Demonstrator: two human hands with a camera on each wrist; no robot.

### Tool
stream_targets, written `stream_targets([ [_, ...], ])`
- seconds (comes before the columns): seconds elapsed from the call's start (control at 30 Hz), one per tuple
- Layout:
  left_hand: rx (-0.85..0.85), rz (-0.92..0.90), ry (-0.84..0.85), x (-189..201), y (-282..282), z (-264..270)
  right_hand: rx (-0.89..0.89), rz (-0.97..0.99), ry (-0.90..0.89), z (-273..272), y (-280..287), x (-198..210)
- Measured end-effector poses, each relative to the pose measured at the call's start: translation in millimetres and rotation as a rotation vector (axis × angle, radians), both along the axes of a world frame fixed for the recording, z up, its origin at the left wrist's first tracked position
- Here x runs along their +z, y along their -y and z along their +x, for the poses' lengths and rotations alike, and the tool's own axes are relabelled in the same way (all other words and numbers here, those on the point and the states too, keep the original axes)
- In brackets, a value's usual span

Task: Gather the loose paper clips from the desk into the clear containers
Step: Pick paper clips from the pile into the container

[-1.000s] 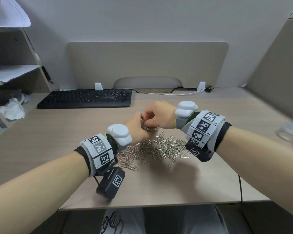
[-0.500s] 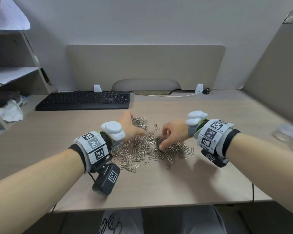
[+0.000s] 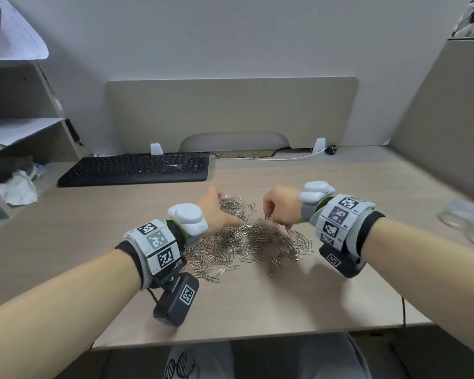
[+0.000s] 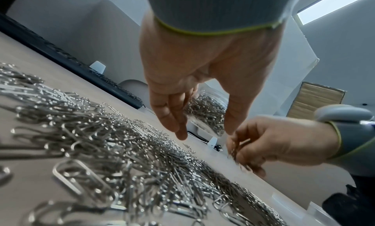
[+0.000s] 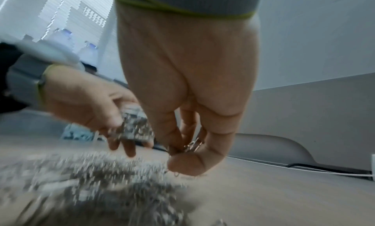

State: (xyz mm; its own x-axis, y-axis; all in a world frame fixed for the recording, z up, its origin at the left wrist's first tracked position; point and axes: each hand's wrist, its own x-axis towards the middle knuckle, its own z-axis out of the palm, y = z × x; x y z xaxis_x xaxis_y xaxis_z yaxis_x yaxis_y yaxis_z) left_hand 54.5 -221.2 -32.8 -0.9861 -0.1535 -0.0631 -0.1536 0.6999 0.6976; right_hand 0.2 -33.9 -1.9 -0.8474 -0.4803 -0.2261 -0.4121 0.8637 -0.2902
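Observation:
A big heap of silver paper clips (image 3: 246, 242) lies on the desk (image 3: 298, 296) between my hands. My left hand (image 3: 229, 207) grips a small clear container (image 3: 231, 205), nearly full of clips, at the heap's far left edge; in the left wrist view the container (image 4: 207, 113) sits between the thumb and the fingers. My right hand (image 3: 268, 217) hovers just above the heap, to the right of the container, and pinches a small bunch of clips (image 5: 192, 146) between thumb and fingers. Some clips dangle from that pinch.
A black keyboard (image 3: 137, 168) lies at the back left, with a white cable (image 3: 285, 158) along the rear edge. More clear containers (image 3: 463, 217) stand blurred at the right edge. Shelves with papers (image 3: 17, 132) rise on the left, and a partition wall (image 3: 449, 105) stands on the right.
My right hand dropped from the container into the heap, then rose a little with clips pinched. My left hand lowered the container toward the desk and stays beside the heap.

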Motion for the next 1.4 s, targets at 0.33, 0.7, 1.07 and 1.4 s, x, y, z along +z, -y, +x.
stream_targets([
  [0.33,-0.152,0.115,0.015,1,-41,9,-0.012,-0.491,-0.059,11,-8,56],
  [0.7,-0.321,0.144,-0.016,-14,-77,-28,-0.039,-0.506,-0.044,24,-47,51],
  [1.07,-0.607,0.246,-0.054,8,-134,-23,0.002,-0.156,-0.252,34,-97,43],
  [1.4,-0.516,0.232,-0.027,0,-146,-39,0.03,-0.156,-0.271,31,-112,41],
])
